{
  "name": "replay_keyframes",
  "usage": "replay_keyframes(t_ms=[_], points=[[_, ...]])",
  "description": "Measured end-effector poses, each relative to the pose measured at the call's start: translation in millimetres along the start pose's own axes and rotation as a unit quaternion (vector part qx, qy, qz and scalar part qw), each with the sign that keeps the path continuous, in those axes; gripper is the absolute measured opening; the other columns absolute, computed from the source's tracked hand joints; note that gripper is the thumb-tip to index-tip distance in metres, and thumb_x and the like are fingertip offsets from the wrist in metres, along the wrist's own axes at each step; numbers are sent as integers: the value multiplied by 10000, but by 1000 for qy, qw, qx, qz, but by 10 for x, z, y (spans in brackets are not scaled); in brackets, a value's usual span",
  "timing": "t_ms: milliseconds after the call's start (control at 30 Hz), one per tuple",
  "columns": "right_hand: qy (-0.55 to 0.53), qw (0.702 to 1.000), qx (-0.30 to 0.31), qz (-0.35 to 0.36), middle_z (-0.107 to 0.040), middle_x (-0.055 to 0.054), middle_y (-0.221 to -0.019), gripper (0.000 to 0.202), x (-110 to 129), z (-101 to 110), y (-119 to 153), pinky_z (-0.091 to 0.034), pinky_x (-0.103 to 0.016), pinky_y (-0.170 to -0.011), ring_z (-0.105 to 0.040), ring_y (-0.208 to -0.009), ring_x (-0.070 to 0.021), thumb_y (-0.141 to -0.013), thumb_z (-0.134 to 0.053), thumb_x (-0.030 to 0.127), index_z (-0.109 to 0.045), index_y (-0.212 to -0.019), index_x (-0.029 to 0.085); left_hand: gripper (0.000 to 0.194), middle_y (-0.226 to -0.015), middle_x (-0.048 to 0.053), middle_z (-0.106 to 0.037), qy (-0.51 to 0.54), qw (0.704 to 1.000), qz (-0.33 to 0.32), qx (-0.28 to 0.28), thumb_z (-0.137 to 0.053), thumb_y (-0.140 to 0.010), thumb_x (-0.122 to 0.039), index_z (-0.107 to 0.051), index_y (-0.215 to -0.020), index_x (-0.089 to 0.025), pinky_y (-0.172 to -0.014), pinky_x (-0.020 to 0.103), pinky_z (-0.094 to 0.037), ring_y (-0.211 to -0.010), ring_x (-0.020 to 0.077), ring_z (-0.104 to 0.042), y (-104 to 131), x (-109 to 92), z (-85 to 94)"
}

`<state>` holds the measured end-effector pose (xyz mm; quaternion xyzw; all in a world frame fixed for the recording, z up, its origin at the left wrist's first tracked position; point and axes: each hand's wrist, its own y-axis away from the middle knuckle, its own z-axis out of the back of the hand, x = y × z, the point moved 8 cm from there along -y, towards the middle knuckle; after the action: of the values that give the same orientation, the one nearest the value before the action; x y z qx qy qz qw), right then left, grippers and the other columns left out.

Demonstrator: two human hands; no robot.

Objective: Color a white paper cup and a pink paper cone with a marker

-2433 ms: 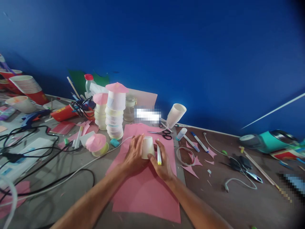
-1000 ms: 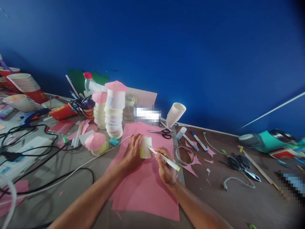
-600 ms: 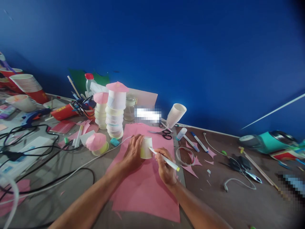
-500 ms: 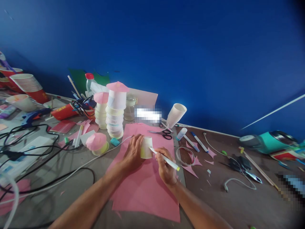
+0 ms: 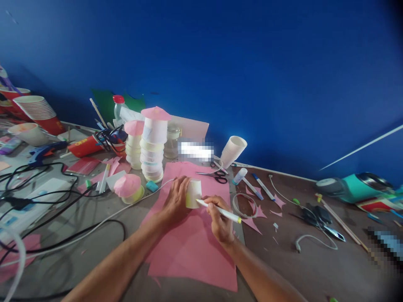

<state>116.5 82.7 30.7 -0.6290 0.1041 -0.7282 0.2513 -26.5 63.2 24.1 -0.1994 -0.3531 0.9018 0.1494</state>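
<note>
A small white paper cup [image 5: 193, 193] stands upside down on a large pink paper sheet [image 5: 189, 243]. My left hand [image 5: 176, 202] wraps its left side and holds it in place. My right hand [image 5: 220, 218] grips a white marker with a yellow end [image 5: 220, 211]; its tip touches the lower right edge of the cup where it meets the sheet.
Stacks of cups with pink paper caps [image 5: 153, 144] stand behind the sheet, a pink-capped cup [image 5: 129, 188] to the left. Scissors [image 5: 215, 176], a tilted cup stack [image 5: 233, 151], pens [image 5: 262, 186] and pink scraps [image 5: 256, 212] lie right. Black cables [image 5: 47, 201] cross the left side.
My right hand turned the marker from lying along the fingers to a writing grip with the tip at the cup. In the last half second the tip slid lower along the cup's base.
</note>
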Motion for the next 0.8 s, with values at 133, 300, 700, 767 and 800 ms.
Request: replay_keyframes(t_ms=[133,300,700,767,800], points=[[13,999,-31,4,-652,-13,-765,193,-17,30,5,-453,-271,-559,-593,-642,-166,-943,-488,316,-645,-885,220,691,-1239,221,-528,4,1000,-1,3,-591,-825,-192,-253,-1419,-92,-991,553,-473,-1184,359,-530,21,21,-32],[9,999,-39,14,-633,-3,-746,181,-21,17,-4,-451,-259,-559,-580,-634,-151,-950,-486,291,-636,-887,213,704,-1253,227,-525,7,1000,6,9,-612,-811,-205,-268,-1414,-85,-992,549,-475,-1192,363,-528,39,44,-52],[32,998,-45,14,-653,-15,-770,193,-24,20,-39,-490,-262,-610,-593,-662,-144,-951,-476,281,-637,-888,196,716,-1267,210,-526,8,1000,15,19,-602,-779,-170,-270,-1411,-111,-1007,540,-467,-1211,363,-521,32,54,-62],[31,998,-45,14,-645,-6,-755,190,-27,22,-33,-488,-259,-603,-590,-655,-142,-949,-476,282,-637,-881,207,702,-1256,216,-529,3,1000,8,16,-605,-787,-180,-281,-1403,-92,-1006,537,-467,-1203,363,-522,25,36,-48],[29,999,-42,13,-641,-3,-746,190,-28,19,-29,-485,-258,-596,-588,-647,-141,-947,-477,283,-637,-878,210,698,-1252,220,-529,0,1000,6,14,-609,-790,-184,-286,-1400,-82,-1011,535,-465,-1198,362,-523,24,31,-43]])
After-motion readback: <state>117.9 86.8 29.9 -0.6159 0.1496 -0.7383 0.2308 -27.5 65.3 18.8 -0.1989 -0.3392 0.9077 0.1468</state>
